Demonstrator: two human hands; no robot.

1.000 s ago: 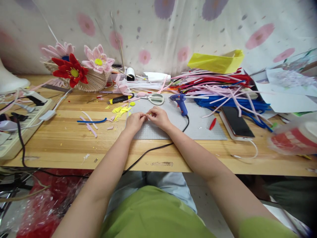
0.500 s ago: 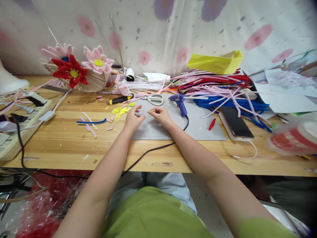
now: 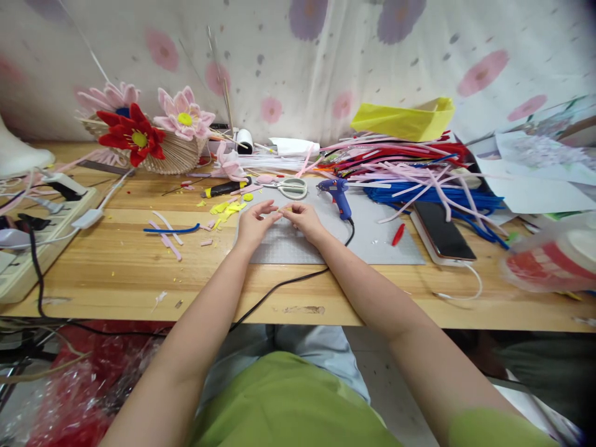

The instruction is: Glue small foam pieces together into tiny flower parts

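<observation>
Item (image 3: 284, 210) at the right hand (image 3: 302, 221), over the mat (image 3: 288, 249): too small to identify. Power strip (image 3: 32, 271) left of the mat, cup (image 3: 549, 259) right: both edge-cropped.

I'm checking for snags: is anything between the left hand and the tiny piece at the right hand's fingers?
Nothing visible is. The left hand and right hand appear to meet at the tiny yellowish piece; the scissors and glue gun lie farther off.

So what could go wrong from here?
The cord runs under the right forearm, so a shift of that arm might drag the glue gun. The gun also lies close to the right hand; if hot, which can't be told, it could burn a knuckle.
</observation>
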